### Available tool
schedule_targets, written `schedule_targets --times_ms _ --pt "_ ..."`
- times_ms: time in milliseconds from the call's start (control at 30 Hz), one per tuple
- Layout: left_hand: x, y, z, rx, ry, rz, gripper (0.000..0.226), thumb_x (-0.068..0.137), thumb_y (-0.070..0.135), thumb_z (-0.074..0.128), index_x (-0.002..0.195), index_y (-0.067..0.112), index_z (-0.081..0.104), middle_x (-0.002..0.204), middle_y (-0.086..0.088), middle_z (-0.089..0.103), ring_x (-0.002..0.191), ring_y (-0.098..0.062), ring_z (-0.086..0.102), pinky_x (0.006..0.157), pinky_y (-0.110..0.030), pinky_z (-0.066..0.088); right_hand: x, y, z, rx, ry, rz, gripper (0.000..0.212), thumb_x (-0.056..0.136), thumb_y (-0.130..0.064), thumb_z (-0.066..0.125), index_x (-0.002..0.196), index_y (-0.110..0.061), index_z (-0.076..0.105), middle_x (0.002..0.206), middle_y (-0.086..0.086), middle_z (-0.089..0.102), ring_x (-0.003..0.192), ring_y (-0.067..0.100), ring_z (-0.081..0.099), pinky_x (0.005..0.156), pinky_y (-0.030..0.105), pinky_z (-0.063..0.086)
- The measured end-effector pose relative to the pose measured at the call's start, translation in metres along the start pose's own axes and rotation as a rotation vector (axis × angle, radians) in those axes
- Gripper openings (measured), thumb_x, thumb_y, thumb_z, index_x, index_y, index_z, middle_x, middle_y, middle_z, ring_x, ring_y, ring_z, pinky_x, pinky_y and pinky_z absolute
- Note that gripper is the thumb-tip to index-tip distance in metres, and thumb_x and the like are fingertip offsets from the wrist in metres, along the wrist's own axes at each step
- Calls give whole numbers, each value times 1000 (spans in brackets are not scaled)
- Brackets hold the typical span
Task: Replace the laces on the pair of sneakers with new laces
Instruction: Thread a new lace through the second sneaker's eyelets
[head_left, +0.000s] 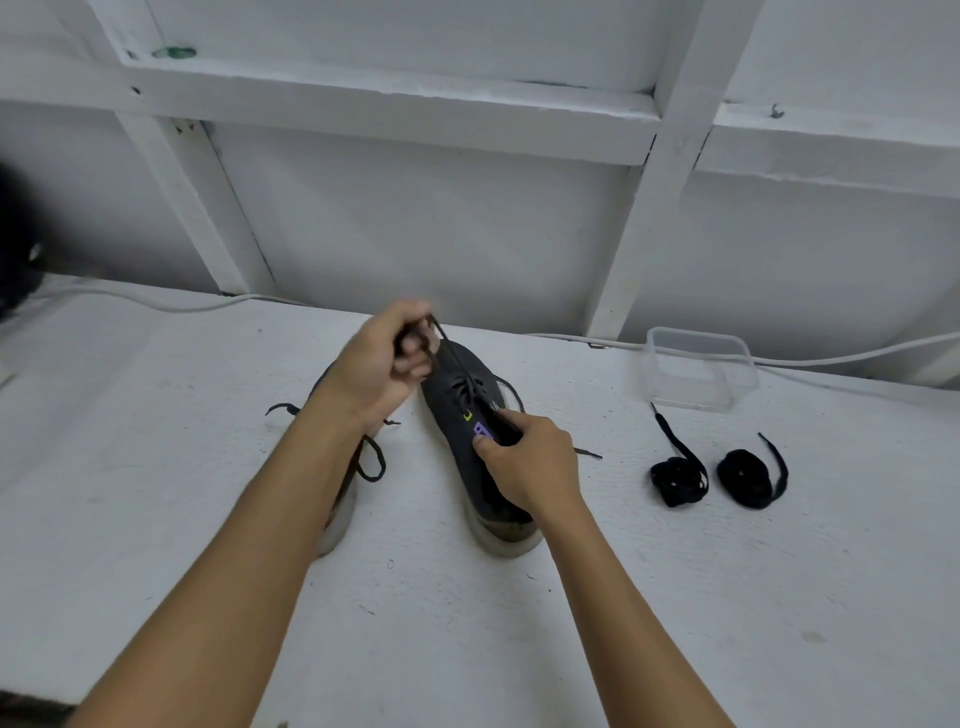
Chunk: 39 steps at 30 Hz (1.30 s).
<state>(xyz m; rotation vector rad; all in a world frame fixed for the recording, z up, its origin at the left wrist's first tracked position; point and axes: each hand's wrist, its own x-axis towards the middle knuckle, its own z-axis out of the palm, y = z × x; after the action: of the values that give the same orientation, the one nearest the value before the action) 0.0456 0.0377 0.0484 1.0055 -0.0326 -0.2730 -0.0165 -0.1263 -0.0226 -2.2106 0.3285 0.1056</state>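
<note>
A dark grey sneaker (457, 415) with a white sole stands on the white table (675, 597), toe pointing away from me. My left hand (384, 364) is raised over its toe and grips a black lace (451, 353) that runs taut down to the eyelets. My right hand (530, 462) holds the sneaker's tongue and collar, thumb by the purple label. The second sneaker (340, 514) lies left of it, mostly hidden under my left forearm, with a loose lace (371, 462) trailing. Two coiled black laces (678, 480) (748, 478) lie to the right.
A clear plastic container (696, 369) sits at the back right by the wall. A white cable (831, 359) runs along the table's back edge. White wall boards rise behind. A dark blurred object (15, 260) is at the far left edge.
</note>
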Motion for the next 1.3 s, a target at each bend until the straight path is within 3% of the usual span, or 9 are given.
schedule_targets --times_ms 100,300,467,567,633,767,900,1067,1300 --pt "-5 26 3 -227 -92 98 31 91 25 48 60 25 48 48 8 31 40 -6 21 46 -21 20 0 -1 1 -9 3 33 37 90 -40 67 125 -29 69 105 -3 72 88 20 68 81 37 59" --pt "-5 55 16 45 21 85 33 103 36 47 73 23 50 57 9 40 40 -5 26 46 -19 26 2 -7 -2 -33 -27 66 31 87 -51 66 103 -26 72 90 -5 71 86 20 67 77 36 59" --pt "0 53 28 34 -31 48 33 102 37 48 72 22 51 59 8 42 40 -6 27 47 -20 27 10 -28 -17 -38 -82 -138 53 90 -47 68 139 -28 59 135 -7 64 125 18 58 97 29 47" --pt "9 53 35 66 -61 60 31 101 36 50 74 21 51 62 7 45 42 -7 29 49 -21 28 24 -47 -28 16 -103 -298 18 96 -39 64 106 -28 75 95 -16 73 93 5 66 79 23 45" --pt "17 52 35 107 -28 84 28 101 34 51 77 20 52 68 5 52 45 -8 33 50 -21 32 33 -55 -39 172 -155 -281 23 100 -37 58 88 -22 71 75 -17 71 75 1 66 73 27 48" --pt "36 33 14 722 278 197 24 97 41 61 81 23 65 89 8 65 71 -10 57 70 -27 48 49 -55 -68 559 -134 -210 28 107 -33 47 89 -18 63 80 -7 74 91 14 72 87 45 57" --pt "44 -11 -10 1149 488 183 23 91 43 63 98 21 66 109 3 64 100 -16 61 85 -29 47 55 -48 -91 767 -62 -171 28 109 -30 42 91 -18 60 75 -4 66 84 16 71 76 36 58" --pt "45 -50 -5 1328 393 -31 25 92 47 61 82 25 65 88 8 66 99 -21 63 77 -27 43 60 -45 -102 961 -11 -137 24 110 -24 39 101 -15 60 68 -4 63 78 19 70 86 44 57" --pt "54 -61 5 1520 285 -110 32 82 56 70 93 27 72 93 8 63 94 -18 62 72 -27 43 68 -48 -109 966 39 -106 24 109 -23 45 107 -10 65 67 -1 58 64 16 65 71 32 59"
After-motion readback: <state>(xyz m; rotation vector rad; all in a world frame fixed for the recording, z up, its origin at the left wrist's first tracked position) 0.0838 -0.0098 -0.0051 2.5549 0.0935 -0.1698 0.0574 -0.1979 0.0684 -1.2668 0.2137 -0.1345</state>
